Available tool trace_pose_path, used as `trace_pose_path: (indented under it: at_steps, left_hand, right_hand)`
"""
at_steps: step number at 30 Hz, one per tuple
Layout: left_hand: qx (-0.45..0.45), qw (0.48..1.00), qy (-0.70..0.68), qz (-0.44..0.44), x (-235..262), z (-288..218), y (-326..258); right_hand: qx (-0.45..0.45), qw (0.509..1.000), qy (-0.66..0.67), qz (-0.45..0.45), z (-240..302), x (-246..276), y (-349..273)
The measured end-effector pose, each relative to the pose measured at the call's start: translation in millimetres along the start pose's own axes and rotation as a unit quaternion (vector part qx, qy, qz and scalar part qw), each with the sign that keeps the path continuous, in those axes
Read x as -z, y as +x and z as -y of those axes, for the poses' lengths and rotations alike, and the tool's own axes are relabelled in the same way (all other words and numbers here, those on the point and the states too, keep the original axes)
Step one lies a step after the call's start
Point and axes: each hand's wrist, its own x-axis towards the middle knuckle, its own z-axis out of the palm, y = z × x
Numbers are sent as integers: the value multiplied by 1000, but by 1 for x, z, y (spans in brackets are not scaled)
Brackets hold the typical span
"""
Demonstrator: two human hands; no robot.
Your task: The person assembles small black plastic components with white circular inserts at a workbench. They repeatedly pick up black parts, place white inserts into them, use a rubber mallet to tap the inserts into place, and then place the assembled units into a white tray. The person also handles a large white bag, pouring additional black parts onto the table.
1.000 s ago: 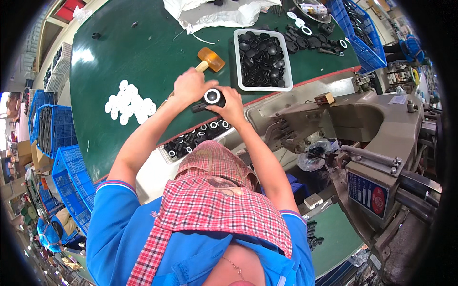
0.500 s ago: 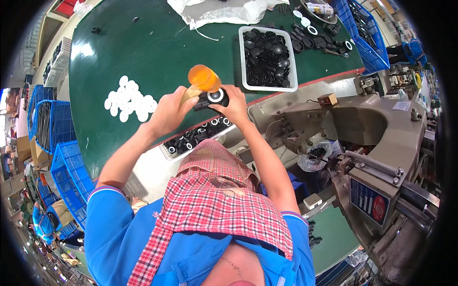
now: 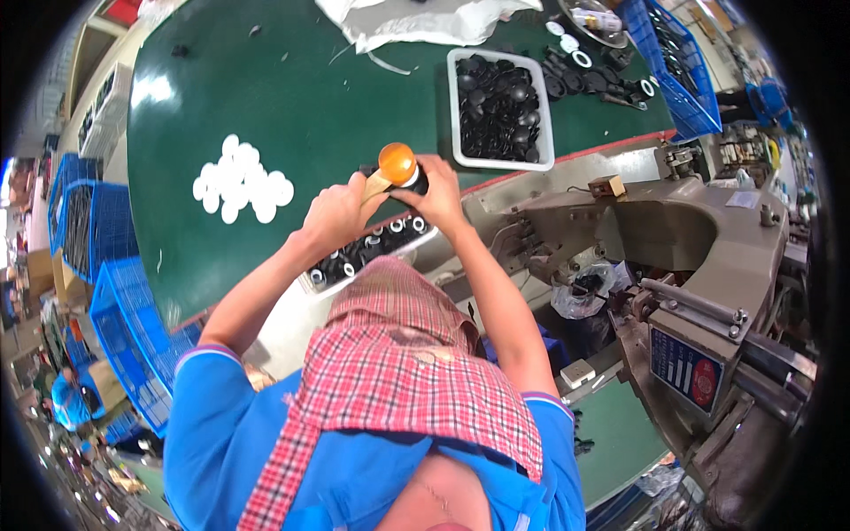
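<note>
Left hand (image 3: 332,215): clamped around the wooden handle of a mallet (image 3: 390,168), whose orange head sits raised just above the right hand.

Right hand (image 3: 436,193): fingers closed on a small black round part (image 3: 416,183), held at the near edge of the table (image 3: 292,97), directly under the mallet head. The two hands are close together, nearly touching.

Table: dark green top, red-trimmed edge.

Black parts with white centres (image 3: 367,252): a row in a long shallow tray at the table's near edge, just below both hands.

White discs (image 3: 241,180): loose cluster on the table, left of the left hand, well apart from it.

White tray (image 3: 542,142): rectangular, filled with black round parts, on the table just right of and beyond the right hand.

White sack (image 3: 416,19): crumpled, at the far edge of the table.

Blue crates (image 3: 119,292): stacked to the left of the table; another at the far right.

Grey metal machine (image 3: 682,239): to the right, beside the table.
</note>
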Motion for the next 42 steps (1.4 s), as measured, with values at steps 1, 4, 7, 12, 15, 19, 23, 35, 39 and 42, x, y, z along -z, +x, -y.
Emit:
trace_pose_path:
  at_steps: [1, 4, 7, 12, 15, 19, 23, 35, 39, 42]
  left_hand:
    - [1, 1000, -1, -19, 5, 0, 7]
    - [5, 991, -32, -127, 5, 8, 34]
    - [12, 986, 31, -161, -5, 25, 89]
    - [-116, 963, 80, -232, -36, 58, 116]
    - [-149, 953, 19, -264, -28, 49, 106]
    - [-174, 948, -36, -264, -17, 36, 82]
    - [-189, 951, -49, -239, -27, 25, 53]
    - [-309, 943, -123, -32, -114, -103, -108]
    - [-375, 907, -178, 68, -157, -136, -144]
    - [-434, 877, -171, 113, -167, -167, -168]
  right_hand:
    - [-1, 1000, -4, -5, -5, -2, 3]
    - [-15, 1000, -3, -9, -6, -6, 2]
    - [-34, 999, 31, -5, -4, 2, 7]
    - [-148, 977, 151, -32, 14, 31, -57]
    - [-336, 896, 268, -107, -14, 33, -130]
    - [-517, 823, 205, -115, -58, 2, -199]
    - [-523, 774, 358, -2, -49, -46, -192]
    - [-529, 759, -197, -325, 57, 124, -509]
    - [-687, 530, -399, -295, 117, 128, -716]
    - [-810, 462, -276, -231, 140, 106, -747]
